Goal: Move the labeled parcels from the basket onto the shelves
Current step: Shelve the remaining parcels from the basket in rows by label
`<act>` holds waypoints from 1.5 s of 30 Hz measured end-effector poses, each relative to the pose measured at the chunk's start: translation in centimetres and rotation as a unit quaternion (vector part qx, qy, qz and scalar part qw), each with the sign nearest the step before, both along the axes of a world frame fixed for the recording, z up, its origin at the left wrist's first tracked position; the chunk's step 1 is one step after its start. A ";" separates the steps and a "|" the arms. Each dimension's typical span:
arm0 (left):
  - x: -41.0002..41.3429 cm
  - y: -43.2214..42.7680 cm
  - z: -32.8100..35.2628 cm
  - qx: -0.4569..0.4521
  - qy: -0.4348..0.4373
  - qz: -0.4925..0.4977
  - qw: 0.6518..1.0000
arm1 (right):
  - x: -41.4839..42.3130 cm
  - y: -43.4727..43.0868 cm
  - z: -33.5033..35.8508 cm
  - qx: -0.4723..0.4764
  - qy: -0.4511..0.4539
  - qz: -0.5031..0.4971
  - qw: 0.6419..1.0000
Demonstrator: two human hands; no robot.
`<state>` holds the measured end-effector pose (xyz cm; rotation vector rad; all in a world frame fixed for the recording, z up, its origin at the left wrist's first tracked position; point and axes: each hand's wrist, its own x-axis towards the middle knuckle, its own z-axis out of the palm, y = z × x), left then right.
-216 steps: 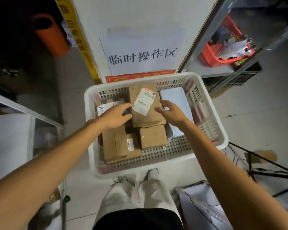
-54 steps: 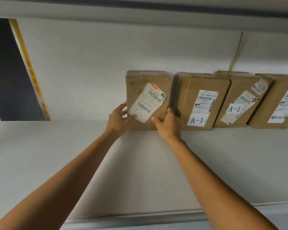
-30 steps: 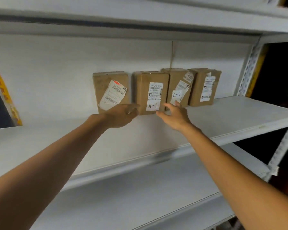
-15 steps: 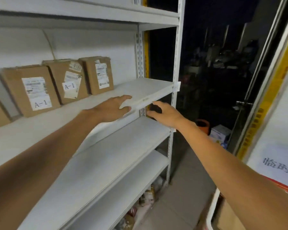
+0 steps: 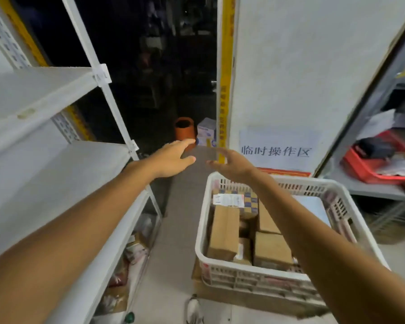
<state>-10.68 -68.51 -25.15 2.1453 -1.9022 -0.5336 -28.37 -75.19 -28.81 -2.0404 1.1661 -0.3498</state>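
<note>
Parcels (image 5: 223,231), plain brown cardboard boxes, one with a white label, lie packed in the white perforated plastic basket (image 5: 255,274) low at right, where the right forearm hides some of them. Left hand (image 5: 171,160) and right hand (image 5: 234,163) hold nothing, hovering apart with fingers loosely spread near the basket's far rim. Smooth white metal shelves (image 5: 45,90) stand at left, cut off by the frame, and the dark room beyond is hard to make out.

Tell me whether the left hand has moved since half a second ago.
Yes. The left hand has come off the shelf edge it was touching and now hangs clear of it, out to its right, nearer the basket.
</note>
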 end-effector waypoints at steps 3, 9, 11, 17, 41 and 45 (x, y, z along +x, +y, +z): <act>-3.2 -3.6 -4.3 0.019 0.028 -0.071 0.997 | -3.4 -1.8 -3.2 0.027 0.024 -0.035 0.999; -5.6 -10.4 -11.2 0.077 0.083 -0.120 0.986 | -6.8 -5.2 -7.9 0.074 0.046 -0.099 0.991; -5.6 -12.2 -13.3 0.104 0.102 -0.123 0.982 | -7.6 -6.1 -9.3 0.098 0.043 -0.114 0.988; -9.1 -15.3 -18.7 0.163 0.157 -0.123 0.966 | -11.9 -7.6 -13.7 0.155 0.066 -0.176 0.970; -24.2 -17.6 -37.1 0.288 0.142 -0.074 0.944 | -29.5 -12.7 -34.1 0.232 0.214 -0.238 0.919; -30.4 -19.3 -37.8 0.237 0.151 -0.144 0.949 | -31.6 -12.6 -35.2 0.208 0.232 -0.274 0.910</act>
